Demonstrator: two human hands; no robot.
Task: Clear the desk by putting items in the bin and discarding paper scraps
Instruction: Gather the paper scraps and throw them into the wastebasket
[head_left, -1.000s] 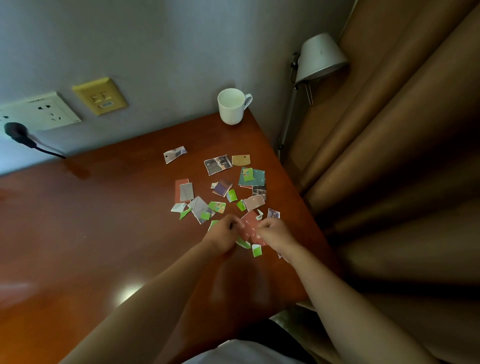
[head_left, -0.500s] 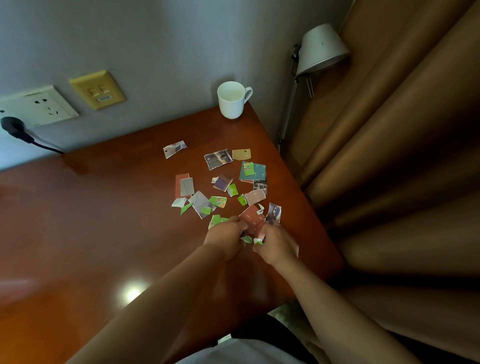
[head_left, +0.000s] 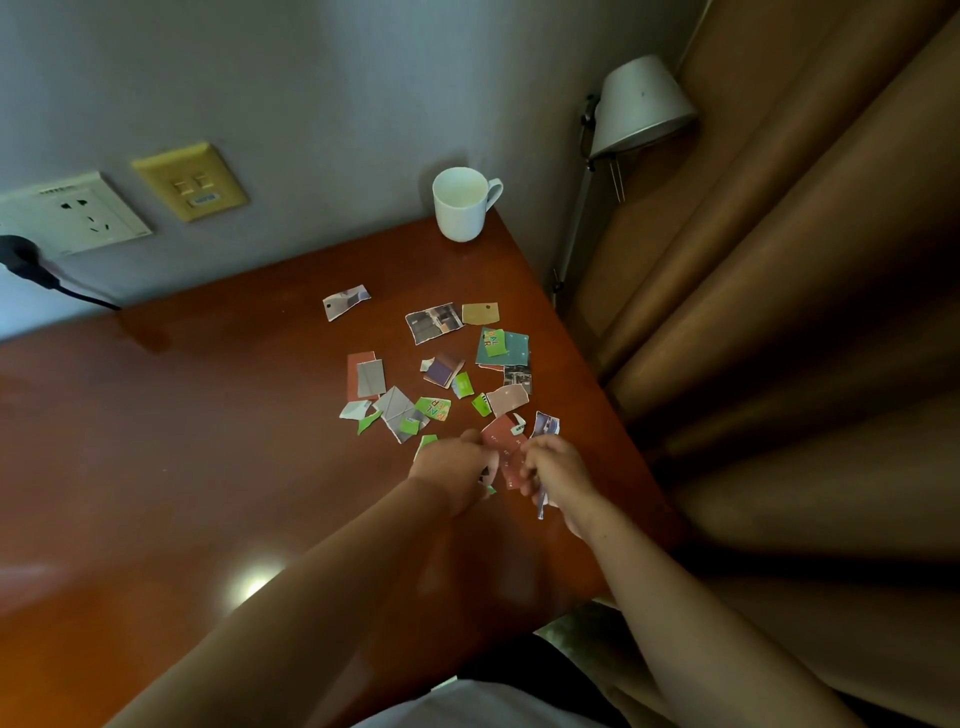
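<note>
We have barely begun: left hand (head_left: 451, 466) and right hand (head_left: 560, 468) both pinch a red scrap (head_left: 505, 448); scraps (head_left: 434, 322) and mug (head_left: 461, 208) litter the desk (head_left: 208, 441).

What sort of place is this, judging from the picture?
Probably a hotel room or a bedroom: a glossy reddish-brown wooden desk stands in a corner beside heavy brown curtains, with a white-shaded metal lamp and a white ceramic mug near the wall.
</note>
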